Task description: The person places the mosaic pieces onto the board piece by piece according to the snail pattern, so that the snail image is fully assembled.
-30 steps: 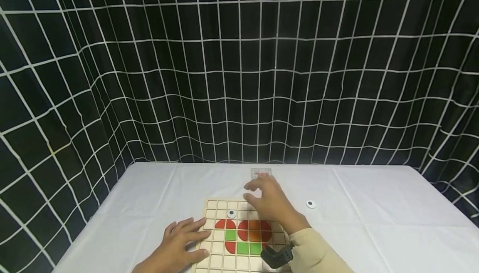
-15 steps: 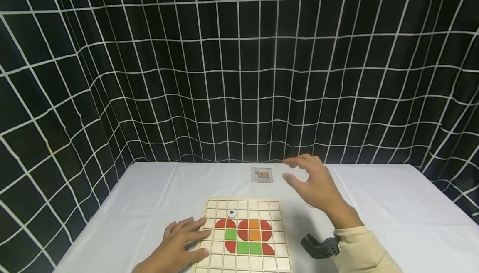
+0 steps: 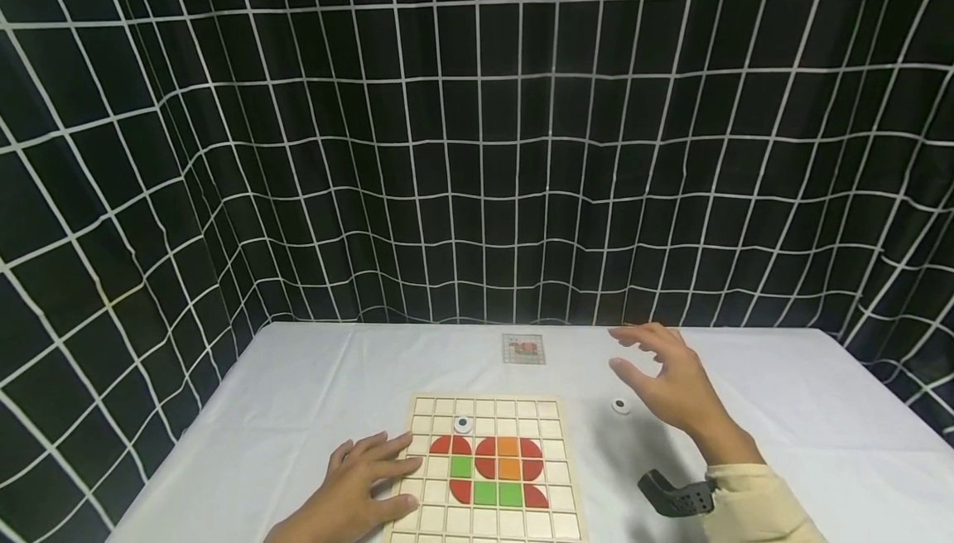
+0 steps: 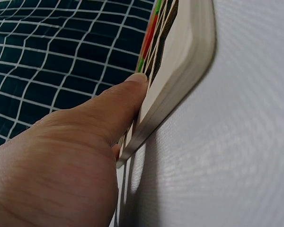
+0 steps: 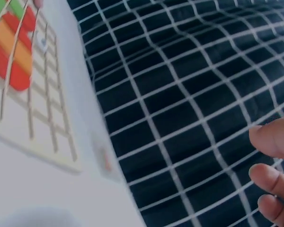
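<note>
A wooden grid board [image 3: 547,417] lies near the table's front edge with red, orange and green flat pieces [image 3: 492,468] laid in it. A white disc with a dark centre [image 3: 463,425] sits in the board's upper left. My left hand [image 3: 358,485] rests flat on the board's left edge [image 4: 180,90], fingers straight. My right hand [image 3: 667,382] hovers empty with spread, relaxed fingers [image 5: 274,142] just right of a second white disc [image 3: 619,405] on the cloth.
A small picture card [image 3: 523,348] lies near the far edge of the white-covered table [image 3: 782,410]. A black curtain with a white grid [image 3: 477,137] hangs behind and at both sides. A black wrist mount [image 3: 674,497] shows on my right sleeve.
My right hand left the board's top, swung right past the card and now hovers beside the loose white disc. An orange piece it covered now shows. The left hand stayed put.
</note>
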`<state>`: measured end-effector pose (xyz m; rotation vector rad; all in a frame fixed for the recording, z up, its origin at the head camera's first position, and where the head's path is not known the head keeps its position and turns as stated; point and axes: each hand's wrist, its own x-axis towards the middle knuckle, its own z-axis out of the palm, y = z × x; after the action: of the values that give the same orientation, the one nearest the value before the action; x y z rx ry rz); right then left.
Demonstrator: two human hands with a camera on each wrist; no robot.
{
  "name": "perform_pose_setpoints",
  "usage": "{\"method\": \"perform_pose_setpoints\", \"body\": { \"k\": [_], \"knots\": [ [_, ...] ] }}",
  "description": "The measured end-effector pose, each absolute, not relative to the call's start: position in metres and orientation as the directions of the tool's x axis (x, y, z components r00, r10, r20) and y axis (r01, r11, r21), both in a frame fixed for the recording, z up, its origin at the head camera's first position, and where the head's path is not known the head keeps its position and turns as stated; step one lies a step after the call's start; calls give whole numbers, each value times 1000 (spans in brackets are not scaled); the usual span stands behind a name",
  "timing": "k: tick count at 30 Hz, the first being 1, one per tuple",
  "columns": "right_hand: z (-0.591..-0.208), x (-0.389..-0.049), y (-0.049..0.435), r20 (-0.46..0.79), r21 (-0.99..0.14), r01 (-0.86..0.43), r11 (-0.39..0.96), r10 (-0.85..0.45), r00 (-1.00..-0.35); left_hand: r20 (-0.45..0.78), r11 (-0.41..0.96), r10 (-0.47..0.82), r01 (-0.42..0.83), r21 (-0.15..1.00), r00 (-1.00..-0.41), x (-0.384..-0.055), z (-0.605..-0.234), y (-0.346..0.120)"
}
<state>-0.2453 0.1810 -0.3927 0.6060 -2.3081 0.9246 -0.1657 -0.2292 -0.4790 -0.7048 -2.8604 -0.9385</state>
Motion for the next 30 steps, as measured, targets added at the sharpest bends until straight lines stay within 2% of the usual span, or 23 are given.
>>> {"method": "perform_pose_setpoints", "body": {
  "k": [7,14,30],
  "knots": [
    [-425,-255,195,579,-519,-533,668,-183,-794,185,698,413,440,565,-892,-164,-481,-230],
    [-448,-263,204,451,-566,-452,689,-200,-870,196,697,411,445,563,-890,-163,-480,-230],
    [-467,-266,199,295,-500,-351,792,-226,-929,196,708,417,453,542,-887,-163,-477,-230]
  ]
}}
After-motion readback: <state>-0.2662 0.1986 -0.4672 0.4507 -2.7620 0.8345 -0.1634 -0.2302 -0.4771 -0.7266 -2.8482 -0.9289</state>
